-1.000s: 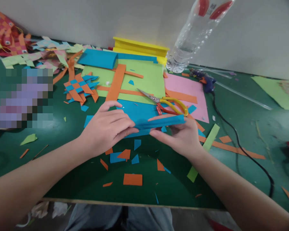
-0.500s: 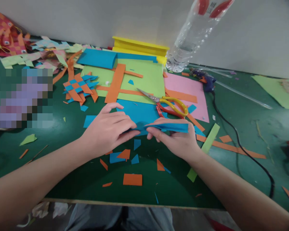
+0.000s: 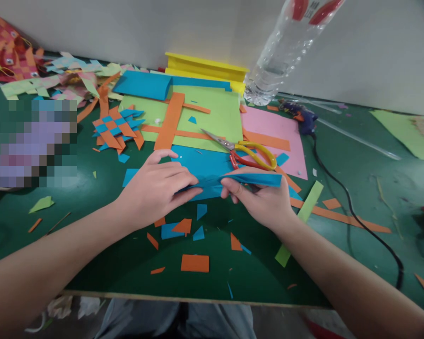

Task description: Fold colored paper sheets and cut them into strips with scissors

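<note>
At the far left, a heap of red and orange woven paper (image 3: 17, 59), with a blurred-out object (image 3: 28, 150) on the green table (image 3: 127, 270) nearer the front. Just right of there, pale paper strips (image 3: 38, 84) in a loose tangle, then an orange and blue woven star (image 3: 115, 129), checkered in the middle and spiky at the ends. Next, the left hand (image 3: 160, 183), thumb below and fingers above, pinching the left end of a blue paper strip (image 3: 259, 179), index finger bent and raised clear. At the center, stretched between both hands over the near part of a blue sheet (image 3: 198, 160), that same strip: bright blue, narrow, matte, apparently folded lengthwise, darker in the middle, left end hidden by fingers, right end flat and squared off. Hard to tell whether touching the sheet below. Behind, a green sheet (image 3: 226, 113) crossed by a broad orange strip (image 3: 171, 120); in front, scattered scraps, including an orange rectangle (image 3: 195, 263). To the right, the right hand (image 3: 265, 200), pinching the strip between thumb and fingertips, with the free end lying across the fingers. Just beyond, scissors (image 3: 230, 146) with yellow and red handles, then a pink sheet (image 3: 268, 122), a clear bottle (image 3: 281, 56), and a dark glue gun (image 3: 305, 121).
</note>
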Demonstrator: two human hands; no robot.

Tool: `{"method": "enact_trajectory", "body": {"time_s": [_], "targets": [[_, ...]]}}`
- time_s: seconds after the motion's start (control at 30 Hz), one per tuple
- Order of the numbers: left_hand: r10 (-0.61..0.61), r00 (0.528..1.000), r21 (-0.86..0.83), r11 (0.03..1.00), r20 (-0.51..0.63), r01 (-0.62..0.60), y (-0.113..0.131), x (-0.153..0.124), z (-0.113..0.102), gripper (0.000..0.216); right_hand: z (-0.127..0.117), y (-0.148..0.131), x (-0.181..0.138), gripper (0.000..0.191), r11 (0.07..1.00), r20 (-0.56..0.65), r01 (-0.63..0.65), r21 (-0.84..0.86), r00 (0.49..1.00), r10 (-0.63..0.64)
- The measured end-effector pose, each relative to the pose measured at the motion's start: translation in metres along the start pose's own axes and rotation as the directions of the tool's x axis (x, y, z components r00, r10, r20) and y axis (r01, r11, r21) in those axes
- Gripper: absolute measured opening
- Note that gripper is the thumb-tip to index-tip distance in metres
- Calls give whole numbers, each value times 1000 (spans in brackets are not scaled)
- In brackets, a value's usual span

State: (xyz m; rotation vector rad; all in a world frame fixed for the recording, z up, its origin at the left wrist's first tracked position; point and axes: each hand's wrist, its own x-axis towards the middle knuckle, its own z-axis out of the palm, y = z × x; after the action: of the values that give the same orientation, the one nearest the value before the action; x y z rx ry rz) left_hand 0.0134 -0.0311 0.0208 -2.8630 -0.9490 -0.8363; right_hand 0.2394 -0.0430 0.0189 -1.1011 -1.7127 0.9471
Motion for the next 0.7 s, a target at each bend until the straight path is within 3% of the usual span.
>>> {"method": "enact_trajectory", "body": {"time_s": [0.33,0.7], "targets": [[-81,997,-14,997,19,81,-5,-1,-1,22,-8,9,5,28,1000,-34,13,-15,999,-13],[-283,959,-134,950,20,284,-6,-2,-3,38,-10,9,9,16,998,-124,52,40,991,-47]]}}
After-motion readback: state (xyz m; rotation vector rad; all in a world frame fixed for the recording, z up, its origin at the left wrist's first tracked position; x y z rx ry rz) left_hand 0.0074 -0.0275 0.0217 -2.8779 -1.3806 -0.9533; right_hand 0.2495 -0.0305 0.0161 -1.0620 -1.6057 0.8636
